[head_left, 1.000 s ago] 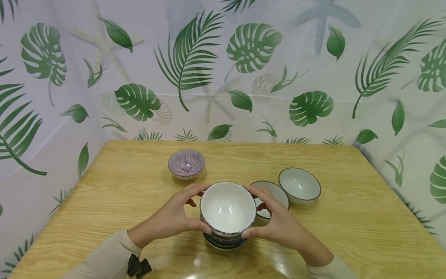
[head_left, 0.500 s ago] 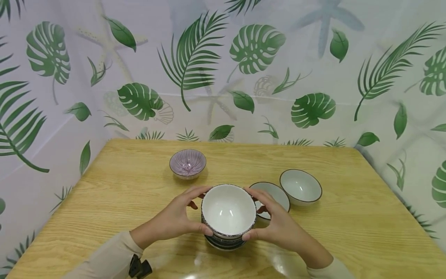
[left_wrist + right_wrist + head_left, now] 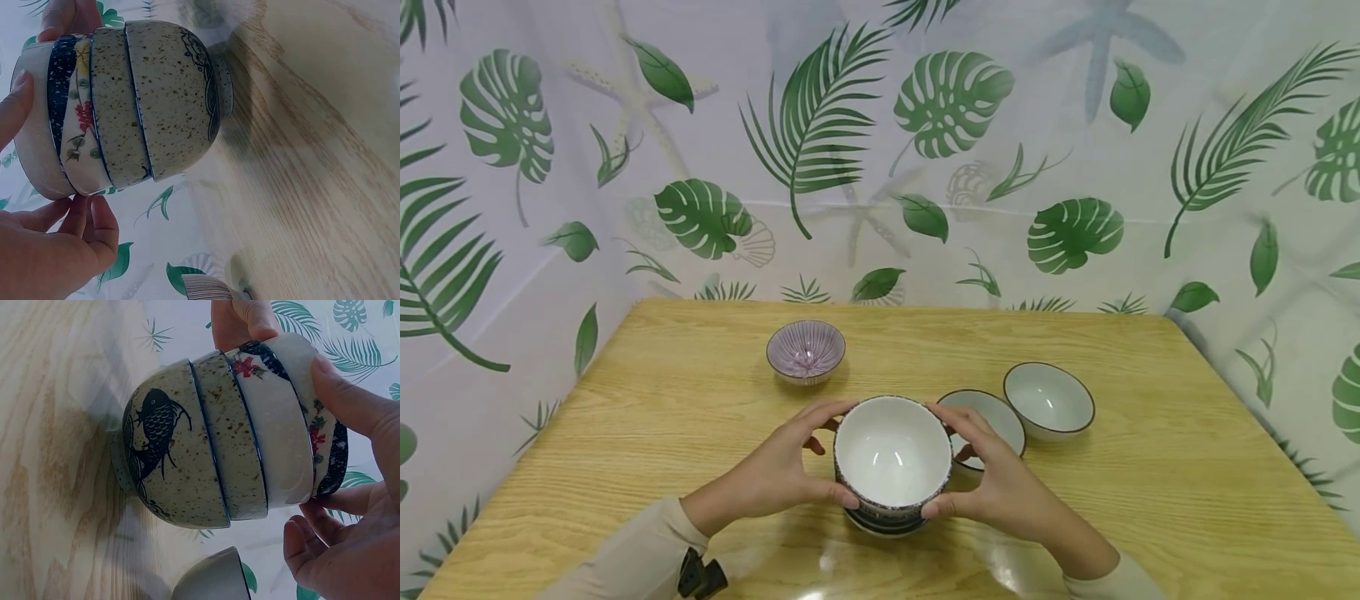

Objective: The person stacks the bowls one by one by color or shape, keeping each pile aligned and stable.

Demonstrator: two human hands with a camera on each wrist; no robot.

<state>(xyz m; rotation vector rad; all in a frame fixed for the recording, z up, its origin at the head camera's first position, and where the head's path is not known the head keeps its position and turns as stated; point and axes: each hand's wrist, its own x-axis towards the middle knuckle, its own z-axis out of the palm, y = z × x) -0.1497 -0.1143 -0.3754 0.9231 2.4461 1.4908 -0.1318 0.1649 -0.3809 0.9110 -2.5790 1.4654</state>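
A stack of several nested bowls stands upright on the table's near middle. Its top bowl (image 3: 892,454), white inside with a dark patterned rim, is gripped from both sides. My left hand (image 3: 790,467) holds its left side, thumb in front and fingers behind. On the opposite side my right hand (image 3: 988,471) holds it the same way. Under it, in the left wrist view, sit a white bowl with red flowers (image 3: 82,125) and a speckled bowl (image 3: 112,106). At the bottom is a speckled fish bowl (image 3: 169,444), its dark fish showing in the right wrist view.
A purple striped bowl (image 3: 806,352) stands at the back left of the wooden table (image 3: 647,400). Two pale bowls with brown rims are right of the stack: the nearer bowl (image 3: 996,417), partly behind my right hand, and the farther bowl (image 3: 1049,398). A leaf-patterned cloth (image 3: 850,167) hangs behind.
The head view has shifted slightly. Both hands keep their hold on the top bowl, and the other bowls stay where they were.
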